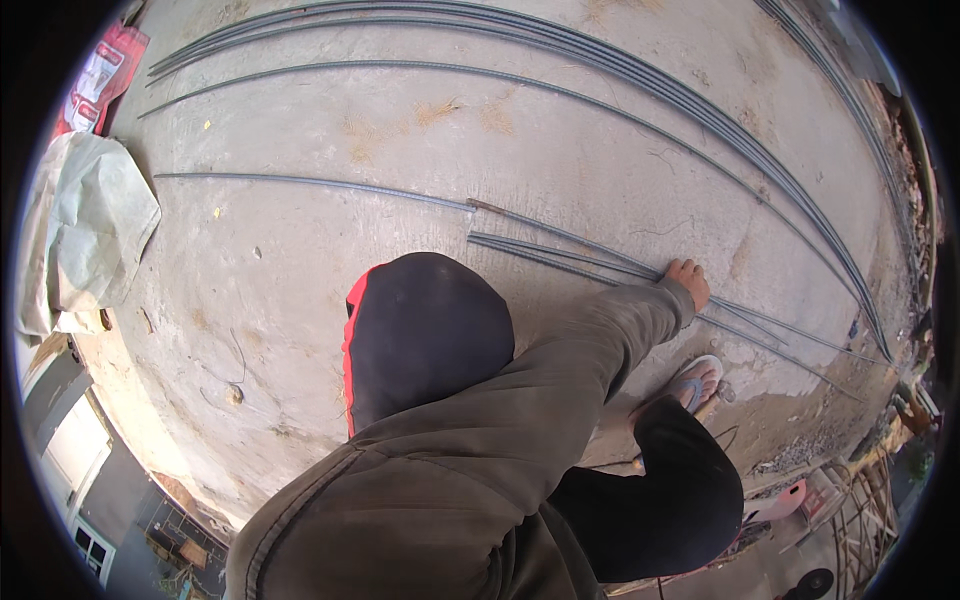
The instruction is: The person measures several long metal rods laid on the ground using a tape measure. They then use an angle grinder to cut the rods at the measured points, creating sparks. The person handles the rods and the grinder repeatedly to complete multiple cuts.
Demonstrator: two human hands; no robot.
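My left arm, in a brown-olive sleeve, reaches across to the right. My left hand [688, 284] is closed around the ribbed steel rebars [560, 248], which lie as a narrow bunch on the concrete. The bunch spreads slightly past my hand toward the right. Its left ends sit near the middle of the view, where one rusty tip touches or nearly touches the end of a single long rebar [330, 183]. How many bars my fingers hold is hidden. My right hand is out of sight. My right foot, in a light flip-flop [694, 383], is planted just below the bars.
Beyond the bunch lie another single rebar [420, 65] and a bundle of long rebars [640, 72]. More bars [850, 95] run along the right. A pale crumpled sheet [95, 225] and a red bag [105, 75] lie at left. My black-clad left knee [430, 330] blocks the centre.
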